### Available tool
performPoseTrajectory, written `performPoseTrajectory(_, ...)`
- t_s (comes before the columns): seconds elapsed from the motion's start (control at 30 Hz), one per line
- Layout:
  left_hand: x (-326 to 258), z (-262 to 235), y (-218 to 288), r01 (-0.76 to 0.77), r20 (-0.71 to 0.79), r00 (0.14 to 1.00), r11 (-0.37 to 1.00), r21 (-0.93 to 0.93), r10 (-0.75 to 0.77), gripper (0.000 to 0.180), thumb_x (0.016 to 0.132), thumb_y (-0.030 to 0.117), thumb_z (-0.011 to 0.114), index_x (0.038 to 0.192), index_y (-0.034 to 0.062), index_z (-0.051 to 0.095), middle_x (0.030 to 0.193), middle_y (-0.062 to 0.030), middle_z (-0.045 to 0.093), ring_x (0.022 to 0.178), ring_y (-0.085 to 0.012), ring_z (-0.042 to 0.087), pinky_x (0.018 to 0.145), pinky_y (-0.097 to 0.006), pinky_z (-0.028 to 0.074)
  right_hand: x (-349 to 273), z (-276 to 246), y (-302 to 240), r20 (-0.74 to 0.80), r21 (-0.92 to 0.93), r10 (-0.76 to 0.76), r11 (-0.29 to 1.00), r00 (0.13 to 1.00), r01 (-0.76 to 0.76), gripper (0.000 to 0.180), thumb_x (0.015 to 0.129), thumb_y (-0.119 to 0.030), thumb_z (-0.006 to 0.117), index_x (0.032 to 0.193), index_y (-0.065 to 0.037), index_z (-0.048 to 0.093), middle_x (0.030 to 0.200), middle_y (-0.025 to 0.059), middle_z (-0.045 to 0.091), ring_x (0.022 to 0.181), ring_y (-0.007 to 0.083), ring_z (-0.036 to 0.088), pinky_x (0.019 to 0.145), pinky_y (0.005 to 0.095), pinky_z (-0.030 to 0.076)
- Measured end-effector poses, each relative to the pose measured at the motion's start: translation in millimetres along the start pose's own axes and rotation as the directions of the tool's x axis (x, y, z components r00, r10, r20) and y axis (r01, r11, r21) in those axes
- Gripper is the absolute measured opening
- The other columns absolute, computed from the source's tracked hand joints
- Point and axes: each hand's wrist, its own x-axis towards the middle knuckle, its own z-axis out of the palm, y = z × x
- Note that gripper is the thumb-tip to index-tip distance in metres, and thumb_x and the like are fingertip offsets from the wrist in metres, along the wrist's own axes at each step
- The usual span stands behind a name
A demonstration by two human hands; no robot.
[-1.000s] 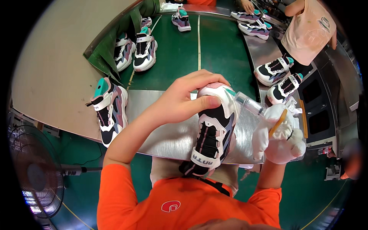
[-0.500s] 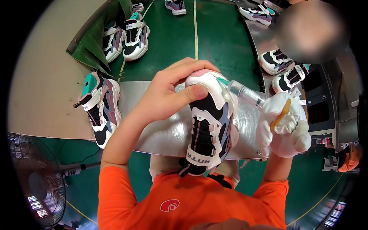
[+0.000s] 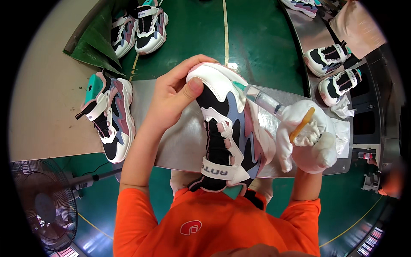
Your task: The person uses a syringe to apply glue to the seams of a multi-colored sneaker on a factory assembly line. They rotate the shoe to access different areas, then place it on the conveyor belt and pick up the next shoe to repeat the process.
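My left hand (image 3: 173, 92) is closed around the toe of a sneaker (image 3: 220, 132), thumb on the white toe cap and fingers over the pink sole. The sneaker is white, black, blue-grey and mauve, its toe pointing away from me and its strapped ankle end near my body. My right hand (image 3: 306, 137), in a white cloth glove, grips a clear syringe (image 3: 265, 102). The syringe's green tip meets the seam between upper and sole beside the toe. A tan strip (image 3: 302, 125) lies across the glove; its kind I cannot make out.
Another sneaker (image 3: 109, 115) stands at the left of the metal plate (image 3: 171, 147). More sneakers sit at the far left (image 3: 150, 30) and on the right ledge (image 3: 327, 58). White tissue (image 3: 342, 107) lies at right. A fan (image 3: 45, 205) stands lower left; beyond is a green belt (image 3: 192, 30).
The held sneaker has rolled so more of its side faces up. Both hands and the syringe have shifted slightly left, the tip still at the toe seam. The head view has shifted too.
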Motion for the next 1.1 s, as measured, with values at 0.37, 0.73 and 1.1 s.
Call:
performPoseTrajectory(0.37,-2,-4,-26,0.041,-0.112,0.993,0.999,-0.029,-0.044,0.06,0.089,0.045,0.061,0.124,-0.0038,0.053,0.114,-0.0099,0.061,0.105,-0.016,0.057,0.094,-0.028,0.042,-12,-22,25,-0.025,0.117,0.056,0.992,0.998,-0.052,0.072,0.057,-0.03,0.079,0.108,0.013,0.051,0.075,0.0215,0.059,0.058,0.0224,0.06,0.049,0.0271,0.051)
performPoseTrajectory(0.73,-4,-8,-37,0.076,-0.139,0.986,0.985,-0.152,-0.098,0.058,0.092,0.037,0.059,0.128,-0.0062,0.047,0.122,-0.0139,0.057,0.112,-0.0191,0.055,0.098,-0.03,0.041,-32,-33,44,-0.047,0.167,-0.027,0.985,0.999,0.034,0.075,0.061,-0.033,0.08,0.111,0.014,0.05,0.075,0.0218,0.059,0.056,0.023,0.059,0.048,0.027,0.05)
performPoseTrajectory(1.1,-6,-12,-40,0.065,-0.145,0.986,0.992,-0.11,-0.081,0.053,0.096,0.035,0.054,0.128,-0.007,0.046,0.12,-0.0138,0.058,0.112,-0.0195,0.056,0.098,-0.032,0.042,-57,-39,38,-0.058,0.194,0.109,0.976,0.992,-0.096,0.074,0.064,-0.031,0.08,0.112,0.015,0.05,0.075,0.0225,0.059,0.052,0.0243,0.059,0.043,0.0284,0.05)
